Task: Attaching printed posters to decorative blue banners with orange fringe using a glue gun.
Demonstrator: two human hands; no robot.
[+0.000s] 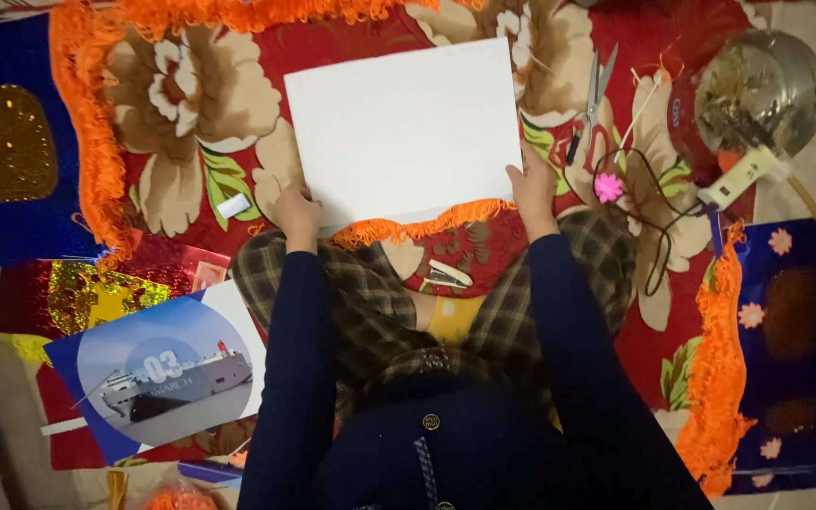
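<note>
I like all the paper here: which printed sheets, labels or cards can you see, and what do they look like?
Poster: lower left on the floor, blue and white, showing a grey ship.
White sheet: centre, blank rectangle, held by left hand and right hand.
Small tag: left of the sheet, pale rectangle.

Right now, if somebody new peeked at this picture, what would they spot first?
Probably the big white sheet in the middle, held at its bottom corners by the left hand and the right hand. It stands out against the red flowered blanket underneath. Next, the bright orange fringe on the left, and the scissors lying to the right of the sheet.
</note>
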